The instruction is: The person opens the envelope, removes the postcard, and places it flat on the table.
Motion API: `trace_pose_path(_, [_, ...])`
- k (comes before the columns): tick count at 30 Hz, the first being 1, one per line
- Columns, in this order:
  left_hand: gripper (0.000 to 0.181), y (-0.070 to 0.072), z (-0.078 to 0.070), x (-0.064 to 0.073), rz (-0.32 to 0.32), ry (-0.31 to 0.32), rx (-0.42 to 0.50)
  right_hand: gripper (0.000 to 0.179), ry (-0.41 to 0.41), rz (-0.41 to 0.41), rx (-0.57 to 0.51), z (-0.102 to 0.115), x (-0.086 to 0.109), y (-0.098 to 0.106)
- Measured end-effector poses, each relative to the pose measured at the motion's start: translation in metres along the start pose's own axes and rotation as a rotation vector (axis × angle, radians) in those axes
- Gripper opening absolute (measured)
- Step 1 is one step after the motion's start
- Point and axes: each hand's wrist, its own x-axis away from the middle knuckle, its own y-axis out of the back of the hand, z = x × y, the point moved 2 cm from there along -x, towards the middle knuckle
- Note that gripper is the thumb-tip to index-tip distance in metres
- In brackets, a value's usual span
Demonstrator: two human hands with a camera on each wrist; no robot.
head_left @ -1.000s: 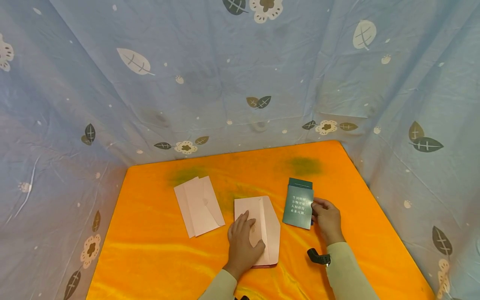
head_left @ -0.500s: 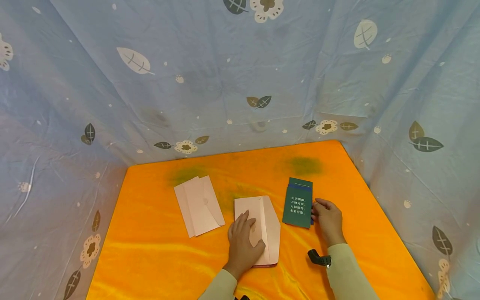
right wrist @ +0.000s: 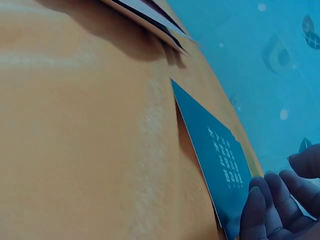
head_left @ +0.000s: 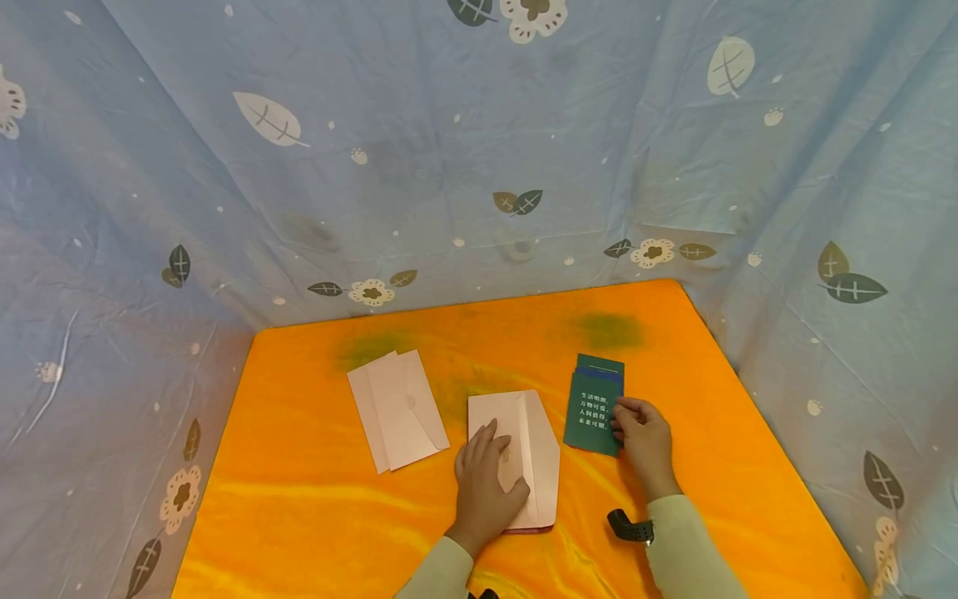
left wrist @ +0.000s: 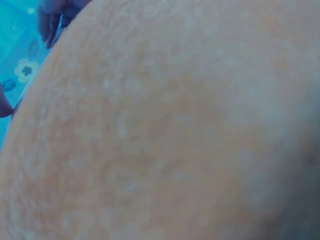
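In the head view my left hand [head_left: 482, 491] lies with spread fingers on a pink envelope [head_left: 545, 466], its flap unfolded to the right. A dark red edge shows under the envelope's near end. To the right, my right hand [head_left: 647, 441] touches the right edge of a green card [head_left: 587, 437] with white printed characters. That card tops a small stack, with a blue card [head_left: 599, 375] and another green card [head_left: 608, 363] peeking out behind. In the right wrist view the fingertips [right wrist: 256, 192] are loosely bent at the printed card [right wrist: 200, 130], the thumb [right wrist: 306, 162] apart from them.
Two overlapping pink envelopes [head_left: 415, 408] lie left of the left hand. An orange cloth [head_left: 299, 516] covers the table, and a blue patterned curtain [head_left: 419, 166] surrounds it on the visible sides. Blurred skin fills most of the left wrist view.
My right hand has shifted left, its fingers now over the card's right edge. The top card, tilted and shiny earlier, lies flatter, showing the blue card behind. The left hand stays put.
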Motion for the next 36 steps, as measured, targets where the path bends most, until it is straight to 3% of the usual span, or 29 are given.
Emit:
trace_pose_path(7, [0.057, 0.000, -0.001, 0.000, -0.008, -0.003, -0.002, 0.037, 0.144, 0.061, 0.095, 0.000, 0.009, -0.015])
trace_pose_path(16, [0.058, 0.000, -0.001, 0.001, -0.009, -0.013, -0.008, 0.031, 0.568, 0.182, 0.262, 0.000, 0.030, -0.047])
trace_pose_path(21, [0.057, -0.002, -0.001, 0.000, -0.009, -0.014, -0.025, 0.040, 0.712, 0.252, 0.421, -0.005, 0.040, -0.060])
trace_pose_path(26, [0.059, 0.000, -0.002, 0.000, -0.003, -0.009, -0.034, 0.049, 0.819, 0.369, 0.525, -0.009, 0.048, -0.066])
trace_pose_path(29, [0.059, 0.000, -0.002, 0.000, -0.005, -0.013, -0.035, 0.053, 0.857, 0.393, 0.571, -0.012, 0.050, -0.066])
trace_pose_path(36, [0.058, 0.000, -0.002, -0.001, -0.002, -0.011, -0.055, 0.062, 0.799, 0.437, 0.654, -0.019, 0.049, -0.067])
